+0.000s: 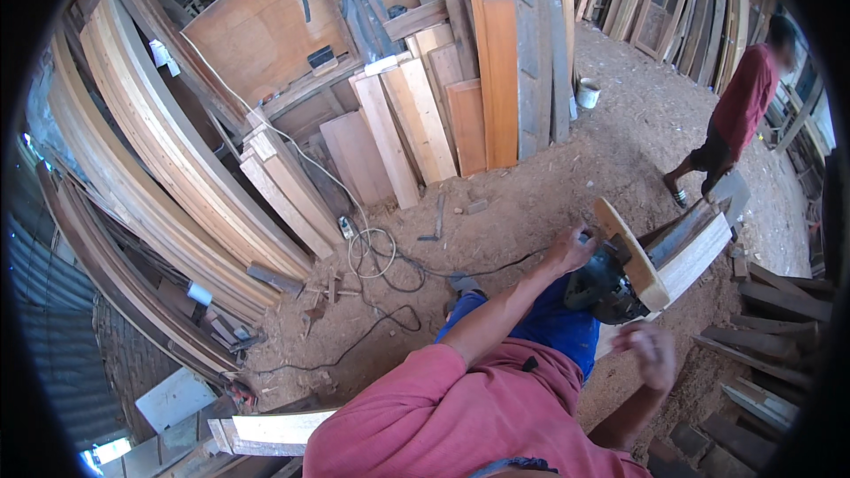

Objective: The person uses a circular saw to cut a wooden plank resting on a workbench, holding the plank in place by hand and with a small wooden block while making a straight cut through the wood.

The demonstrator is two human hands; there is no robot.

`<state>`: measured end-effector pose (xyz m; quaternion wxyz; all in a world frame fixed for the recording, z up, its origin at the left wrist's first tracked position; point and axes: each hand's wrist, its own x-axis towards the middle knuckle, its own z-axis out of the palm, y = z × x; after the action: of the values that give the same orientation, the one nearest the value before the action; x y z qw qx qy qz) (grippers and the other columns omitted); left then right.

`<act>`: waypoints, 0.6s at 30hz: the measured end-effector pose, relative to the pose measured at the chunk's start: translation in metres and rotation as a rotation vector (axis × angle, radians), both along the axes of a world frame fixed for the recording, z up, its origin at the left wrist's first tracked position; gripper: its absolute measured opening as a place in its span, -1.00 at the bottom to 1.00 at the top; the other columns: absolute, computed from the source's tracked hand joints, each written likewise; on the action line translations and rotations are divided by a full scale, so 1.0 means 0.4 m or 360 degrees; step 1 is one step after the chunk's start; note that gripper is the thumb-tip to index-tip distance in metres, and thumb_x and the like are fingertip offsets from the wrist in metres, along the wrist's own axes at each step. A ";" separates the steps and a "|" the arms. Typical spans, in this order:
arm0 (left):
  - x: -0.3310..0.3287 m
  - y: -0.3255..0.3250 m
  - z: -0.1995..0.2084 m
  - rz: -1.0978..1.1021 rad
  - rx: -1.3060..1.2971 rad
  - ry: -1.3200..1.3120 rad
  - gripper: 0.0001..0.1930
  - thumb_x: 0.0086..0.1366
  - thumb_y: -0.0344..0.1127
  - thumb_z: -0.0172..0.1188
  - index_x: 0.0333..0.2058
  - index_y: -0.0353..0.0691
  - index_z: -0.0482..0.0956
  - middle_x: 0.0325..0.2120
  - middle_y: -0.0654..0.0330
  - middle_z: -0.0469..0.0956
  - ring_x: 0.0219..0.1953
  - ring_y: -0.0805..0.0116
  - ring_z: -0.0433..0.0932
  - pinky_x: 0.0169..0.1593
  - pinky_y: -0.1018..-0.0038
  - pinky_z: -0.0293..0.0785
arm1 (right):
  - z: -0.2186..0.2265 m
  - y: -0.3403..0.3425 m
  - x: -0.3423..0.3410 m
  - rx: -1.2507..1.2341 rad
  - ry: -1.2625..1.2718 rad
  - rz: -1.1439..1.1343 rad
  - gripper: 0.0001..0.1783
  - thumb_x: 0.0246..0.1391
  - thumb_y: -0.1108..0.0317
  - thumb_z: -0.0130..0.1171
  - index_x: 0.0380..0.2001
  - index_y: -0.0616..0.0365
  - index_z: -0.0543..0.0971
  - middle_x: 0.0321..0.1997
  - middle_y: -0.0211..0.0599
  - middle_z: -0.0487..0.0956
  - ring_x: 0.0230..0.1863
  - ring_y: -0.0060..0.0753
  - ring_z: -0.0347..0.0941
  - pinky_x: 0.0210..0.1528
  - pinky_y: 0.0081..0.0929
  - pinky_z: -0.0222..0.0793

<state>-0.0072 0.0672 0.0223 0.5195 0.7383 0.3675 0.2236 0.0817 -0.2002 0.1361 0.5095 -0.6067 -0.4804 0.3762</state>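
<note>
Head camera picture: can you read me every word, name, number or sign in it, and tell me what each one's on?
There are none that I can read.
Dark power tool at the left hand: any marking is too small or blurred to read.
Whitish bucket on the floor: too small to read any.

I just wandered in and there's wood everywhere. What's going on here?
A person in a pink shirt grips a dark power tool in their left hand, its flat tan plate tilted up on edge beside a pale plank. Their right hand is near the tool's lower end; blur hides whether it holds anything. A dark cord trails over the floor, boards lean nearby, and another person is off to the right.
</note>
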 end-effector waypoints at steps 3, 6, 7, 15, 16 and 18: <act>0.006 0.007 -0.019 0.0012 -0.0005 -0.0075 -0.58 0.25 -0.09 0.17 -0.10 -0.34 0.58 -0.17 -0.28 0.62 -0.05 -0.20 0.61 0.01 0.07 0.51 | 0.016 -0.025 0.113 0.0477 -0.0057 -0.0607 -0.61 0.43 0.17 -0.02 -0.25 0.29 0.62 -0.45 -0.26 0.57 -0.49 -0.49 0.47 -0.35 -0.54 0.41; 0.011 -0.006 0.011 -0.0001 -0.0012 -0.0020 -0.58 0.25 -0.08 0.17 -0.09 -0.33 0.58 -0.18 -0.28 0.62 -0.05 -0.20 0.61 0.03 0.07 0.50 | -0.030 0.071 0.165 0.0382 -0.0353 -0.1384 -0.66 0.43 0.20 -0.02 -0.18 0.27 0.60 -0.40 -0.33 0.53 -0.35 -0.55 0.43 -0.23 -0.52 0.38; 0.012 -0.003 0.004 0.0012 0.0014 -0.0004 -0.58 0.24 -0.08 0.17 -0.10 -0.33 0.58 -0.19 -0.28 0.62 -0.05 -0.21 0.61 0.03 0.07 0.50 | -0.048 0.105 0.167 0.0347 -0.0486 -0.1371 -0.66 0.43 0.20 -0.02 -0.15 0.27 0.60 -0.37 -0.33 0.54 -0.33 -0.53 0.43 -0.21 -0.50 0.39; 0.023 0.003 -0.022 -0.0032 0.0075 -0.0026 -0.58 0.23 -0.09 0.18 -0.10 -0.33 0.59 -0.21 -0.27 0.63 -0.08 -0.23 0.61 0.01 0.09 0.52 | -0.184 0.232 0.155 0.0162 -0.0558 -0.1101 -0.65 0.42 0.13 0.06 -0.12 0.23 0.61 -0.28 -0.38 0.58 -0.23 -0.57 0.44 -0.14 -0.53 0.40; 0.023 0.003 -0.019 -0.0014 0.0056 0.0001 -0.58 0.23 -0.09 0.18 -0.10 -0.33 0.59 -0.21 -0.26 0.63 -0.08 -0.23 0.62 0.01 0.08 0.52 | -0.193 0.230 0.156 0.0147 -0.0554 -0.1121 -0.65 0.42 0.13 0.06 -0.12 0.23 0.61 -0.28 -0.38 0.58 -0.23 -0.57 0.44 -0.14 -0.53 0.40; 0.020 0.005 -0.015 -0.0013 0.0034 0.0029 -0.59 0.23 -0.10 0.18 -0.10 -0.33 0.59 -0.22 -0.26 0.63 -0.09 -0.22 0.62 0.00 0.08 0.52 | -0.192 0.232 0.152 0.0133 -0.0405 -0.1073 -0.69 0.40 0.20 0.08 -0.20 0.24 0.62 -0.31 -0.33 0.59 -0.25 -0.50 0.46 -0.13 -0.45 0.41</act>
<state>0.0008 0.0691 0.0163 0.5090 0.7474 0.3668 0.2186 0.1424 -0.1075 0.0594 0.5654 -0.7517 -0.3278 0.0886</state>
